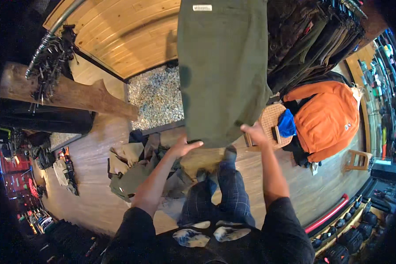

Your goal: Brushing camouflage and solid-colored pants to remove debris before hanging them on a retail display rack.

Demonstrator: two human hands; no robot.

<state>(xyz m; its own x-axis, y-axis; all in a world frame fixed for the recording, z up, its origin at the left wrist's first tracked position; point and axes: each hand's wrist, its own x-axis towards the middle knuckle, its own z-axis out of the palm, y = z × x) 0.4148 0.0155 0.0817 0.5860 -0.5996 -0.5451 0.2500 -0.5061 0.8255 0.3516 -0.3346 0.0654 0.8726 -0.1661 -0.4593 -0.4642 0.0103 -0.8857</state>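
A large piece of olive-green clothing (pixel 222 75), which looks like a pair of folded trousers, stretches away in front of me, with a small white label near its far end. My left hand (pixel 181 146) grips its near left corner, the thumb along the edge and the other fingers mostly hidden. At the near right edge, my right hand (pixel 256 133) pinches the cloth between thumb and fingers. Below and left of the garment, a loose pile of olive, tan and dark clothes (pixel 138 165) lies on the wooden floor.
Dark garments (pixel 303 44) hang at the upper right. An orange sweatshirt (pixel 325 119) and a blue cloth (pixel 287 123) lie beside a woven-seat stool (pixel 272 115). To the left, a wooden beam (pixel 66 90) juts out below a rail of black hangers (pixel 53 57). Pebbles (pixel 156 97) fill a framed bed ahead.
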